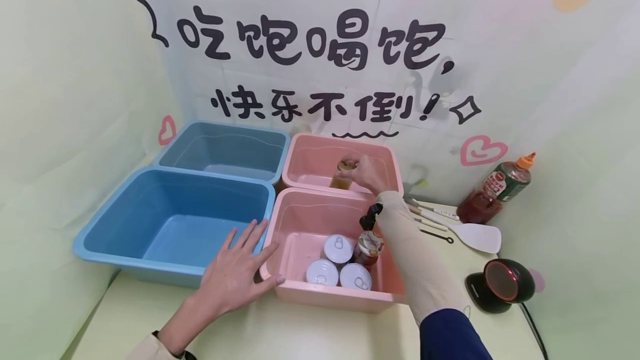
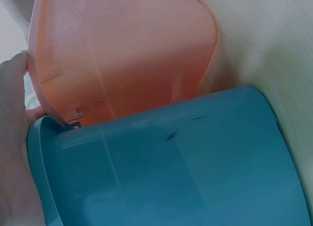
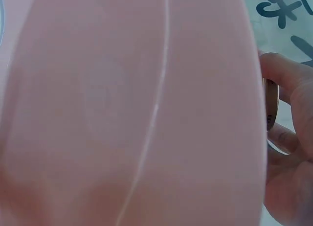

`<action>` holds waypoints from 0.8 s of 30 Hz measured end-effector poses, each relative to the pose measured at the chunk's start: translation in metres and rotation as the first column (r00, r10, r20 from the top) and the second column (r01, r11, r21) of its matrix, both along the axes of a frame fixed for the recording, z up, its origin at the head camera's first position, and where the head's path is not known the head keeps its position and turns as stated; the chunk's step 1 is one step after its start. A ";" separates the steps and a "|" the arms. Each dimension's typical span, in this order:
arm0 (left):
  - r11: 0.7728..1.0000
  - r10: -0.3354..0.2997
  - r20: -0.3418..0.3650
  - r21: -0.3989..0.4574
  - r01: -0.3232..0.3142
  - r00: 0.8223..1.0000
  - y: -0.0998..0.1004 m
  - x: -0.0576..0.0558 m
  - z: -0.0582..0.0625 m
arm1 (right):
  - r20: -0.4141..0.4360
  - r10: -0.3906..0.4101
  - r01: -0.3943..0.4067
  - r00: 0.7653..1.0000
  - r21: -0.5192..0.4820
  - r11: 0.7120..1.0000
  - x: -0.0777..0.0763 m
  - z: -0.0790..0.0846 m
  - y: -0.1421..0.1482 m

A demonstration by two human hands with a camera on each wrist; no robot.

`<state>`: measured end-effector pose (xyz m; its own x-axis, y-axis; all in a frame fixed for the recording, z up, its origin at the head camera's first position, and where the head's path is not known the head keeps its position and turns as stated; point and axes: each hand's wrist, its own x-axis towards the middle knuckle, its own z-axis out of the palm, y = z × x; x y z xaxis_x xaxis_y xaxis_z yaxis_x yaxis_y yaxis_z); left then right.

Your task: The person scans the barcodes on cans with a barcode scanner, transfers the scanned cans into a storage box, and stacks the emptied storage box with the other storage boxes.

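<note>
My right hand (image 1: pixel 367 174) grips a small jar (image 1: pixel 341 183) with a gold-coloured lid, inside the far pink bin (image 1: pixel 345 139). In the right wrist view, the wall of a pink bin hides most of that jar; only its lid edge (image 3: pixel 272 103) shows between thumb and fingers. With fingers spread, my left hand (image 1: pixel 235 274) rests over the adjoining rims of the near blue bin (image 1: pixel 172 268) and the near pink bin (image 1: pixel 330 296). Three silver-topped cans (image 1: pixel 338 248) and a jar with a patterned lid (image 1: pixel 370 244) stand in the near pink bin.
A second blue bin (image 1: pixel 225 168) sits behind the near blue one. On the right lie a white spatula (image 1: pixel 477 236) and other slim utensils, by a red sauce bottle (image 1: pixel 495 193) with an orange cap. A black round device (image 1: pixel 502 282) with a cable stands nearer. Fabric walls enclose the table.
</note>
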<state>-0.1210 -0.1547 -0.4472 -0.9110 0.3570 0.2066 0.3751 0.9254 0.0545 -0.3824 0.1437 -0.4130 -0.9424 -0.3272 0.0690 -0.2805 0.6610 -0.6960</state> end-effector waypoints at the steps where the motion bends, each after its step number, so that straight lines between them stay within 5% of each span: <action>1: 1.000 0.000 0.001 0.002 0.000 1.000 0.000 0.000 0.000 | 0.009 0.012 -0.012 1.000 -0.020 1.000 -0.001 -0.001 -0.001; 24: 1.000 0.008 0.009 0.012 -0.008 1.000 0.000 0.001 0.000 | 0.155 -0.052 0.050 0.987 0.020 0.999 -0.012 -0.013 -0.014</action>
